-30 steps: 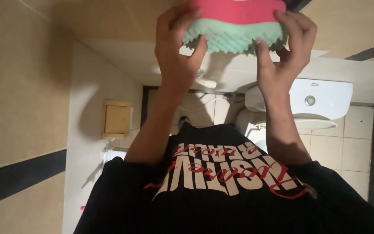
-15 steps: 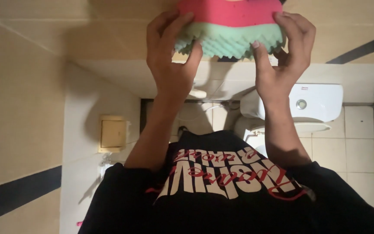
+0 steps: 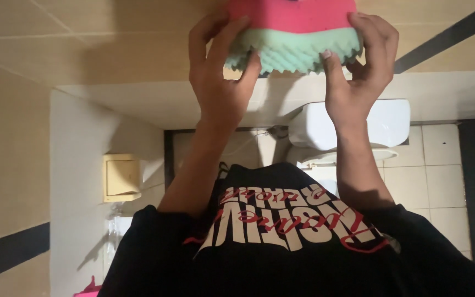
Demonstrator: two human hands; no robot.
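— shifted a little since a second ago: both hands and sponge sit slightly lower and more central, toilet slid right.
— head view, then? only one to go through.
— yes. left hand (image 3: 215,82) curled around the left end of the sponge (image 3: 295,38), thumb tucked under the green side. right hand (image 3: 361,71) clasping the right end, fingertips pressed into the ridges.
— pinching or spread?
— both closed on it, gripping from either side, held up in front of the beige tiled wall (image 3: 83,49).
— how far along?
— hard to judge; looks merely held and handled, not yet put to any surface. no foam or wet marks visible.
— and the look of it?
— two layers: pink on top, cut off by the frame edge, mint green beneath with a wavy, toothed face. soft, dented under the thumbs.
— around it?
— white toilet (image 3: 353,129) beyond, black printed shirt (image 3: 292,236) below.
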